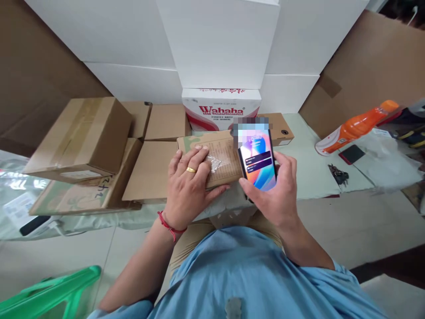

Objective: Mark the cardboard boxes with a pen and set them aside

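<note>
My left hand [189, 177], with a gold ring on one finger and a red cord at the wrist, lies across the top of a cardboard box [229, 153]. Its fingers rest on the lid and its thumb reaches along the near edge. Shiny clear tape and a green print show on that box. A smartphone [259, 170] is upright in my right hand [277, 190], held between thumb and fingers just right of the box. Its lit screen has a colourful wallpaper with dark notification bars; the upper part is pixelated.
Brown cartons [99, 137] are stacked to the left. Behind stands a white and red Wahaha carton [222, 108], beside a small brown box [277, 126]. To the right are an orange bottle [358, 128], a dark flat case [352, 154] and keys [338, 174]. A green stool [53, 290] stands lower left.
</note>
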Demonstrator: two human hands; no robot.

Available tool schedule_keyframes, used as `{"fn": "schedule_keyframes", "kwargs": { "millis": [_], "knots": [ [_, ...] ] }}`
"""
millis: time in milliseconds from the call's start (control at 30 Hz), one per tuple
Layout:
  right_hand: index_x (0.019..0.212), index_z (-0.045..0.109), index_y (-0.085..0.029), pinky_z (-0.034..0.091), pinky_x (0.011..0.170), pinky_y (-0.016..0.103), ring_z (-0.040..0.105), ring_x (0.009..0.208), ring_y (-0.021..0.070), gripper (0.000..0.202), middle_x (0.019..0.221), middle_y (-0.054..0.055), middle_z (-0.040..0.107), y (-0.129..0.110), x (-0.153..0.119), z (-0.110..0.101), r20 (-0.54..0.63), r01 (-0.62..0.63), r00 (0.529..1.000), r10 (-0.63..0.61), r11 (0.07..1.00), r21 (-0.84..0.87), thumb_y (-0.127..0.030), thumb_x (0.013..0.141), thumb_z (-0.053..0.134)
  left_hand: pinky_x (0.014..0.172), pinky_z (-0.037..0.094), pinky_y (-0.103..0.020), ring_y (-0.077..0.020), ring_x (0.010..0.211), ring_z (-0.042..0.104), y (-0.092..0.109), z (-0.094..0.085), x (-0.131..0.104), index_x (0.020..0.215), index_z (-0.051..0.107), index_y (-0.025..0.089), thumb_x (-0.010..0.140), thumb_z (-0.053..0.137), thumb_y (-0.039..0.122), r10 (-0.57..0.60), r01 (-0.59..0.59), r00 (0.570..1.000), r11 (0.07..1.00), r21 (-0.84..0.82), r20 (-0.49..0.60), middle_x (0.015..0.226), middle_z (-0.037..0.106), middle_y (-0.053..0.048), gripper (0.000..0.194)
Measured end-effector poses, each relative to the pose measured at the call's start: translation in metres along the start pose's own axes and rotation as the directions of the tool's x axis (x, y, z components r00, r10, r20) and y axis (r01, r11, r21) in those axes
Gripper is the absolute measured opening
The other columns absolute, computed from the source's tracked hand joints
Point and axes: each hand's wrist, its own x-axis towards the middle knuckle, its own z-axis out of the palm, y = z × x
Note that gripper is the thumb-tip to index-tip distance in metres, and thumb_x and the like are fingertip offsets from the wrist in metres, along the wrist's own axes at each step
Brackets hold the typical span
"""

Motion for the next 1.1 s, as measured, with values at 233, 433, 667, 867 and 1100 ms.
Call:
{"fn": "schedule_keyframes", "kwargs": {
  "millis": [233, 433, 667, 867, 1100],
  "knots": [
    [0.138, 0.051, -0.016, 0.055, 0.107, 0.054, 0.06, 0.127, 0.0368, 0.085, 0.139, 0.019, 0.053, 0.11, -0.008, 0.005, -0.012, -0.432, 0.894, 0.447, 0.857, -0.28, -0.055, 0.07, 0.085, 0.13, 0.035, -0.059, -0.0397, 0.144, 0.064, 0.003, -0.002, -0.004, 0.12, 0.065, 0.022, 0.093, 0.078, 0.067, 0.011, -0.011, 1.0, 1.0, -0.001, 0.009, 0.151, 0.07, -0.018, 0.054],
    [0.143, 0.05, -0.012, 0.057, 0.097, 0.046, 0.069, 0.112, 0.0348, 0.077, 0.138, 0.02, 0.054, 0.152, -0.035, 0.03, 0.197, -0.472, 0.708, 0.679, 0.662, -0.582, -0.055, 0.084, 0.075, 0.13, 0.036, -0.061, -0.0407, 0.143, 0.064, 0.001, -0.001, -0.003, 0.122, 0.065, 0.022, 0.09, 0.082, 0.065, -0.001, 0.001, 1.0, 1.0, -0.019, 0.011, 0.15, 0.07, -0.018, 0.057],
    [0.142, 0.055, -0.012, 0.057, 0.101, 0.051, 0.065, 0.124, 0.0403, 0.072, 0.138, 0.022, 0.057, 0.148, -0.035, 0.052, 0.358, -0.334, 0.663, 0.658, 0.688, -0.644, -0.055, 0.089, 0.078, 0.131, 0.037, -0.068, -0.0426, 0.145, 0.06, -0.007, 0.003, -0.006, 0.14, 0.066, 0.026, 0.085, 0.09, 0.058, -0.018, 0.013, 0.999, 0.995, -0.099, -0.05, 0.15, 0.069, -0.014, 0.068],
    [0.163, 0.047, -0.018, 0.042, 0.127, 0.064, 0.038, 0.161, 0.0432, 0.091, 0.172, 0.024, 0.042, 0.154, -0.024, 0.049, 0.583, -0.154, 0.748, 0.317, 0.937, -0.312, -0.045, 0.086, 0.086, 0.14, 0.023, -0.067, -0.0412, 0.17, 0.025, -0.018, 0.011, -0.037, 0.161, 0.056, 0.04, 0.089, 0.09, 0.044, -0.228, 0.183, 0.971, 0.903, -0.388, -0.074, 0.183, 0.03, -0.003, 0.08],
    [0.172, 0.039, -0.025, 0.034, 0.137, 0.056, 0.039, 0.167, 0.031, 0.083, 0.177, 0.014, 0.044, 0.131, -0.016, 0.087, 0.617, -0.091, 0.781, -0.095, 0.96, 0.263, -0.054, 0.1, 0.068, 0.132, 0.043, -0.059, -0.0356, 0.156, 0.054, -0.018, 0.043, -0.069, 0.166, 0.048, 0.028, 0.102, 0.074, 0.049, -0.579, 0.508, 0.786, 0.404, -0.761, 0.217, 0.164, 0.057, -0.016, 0.072]
  ]
}}
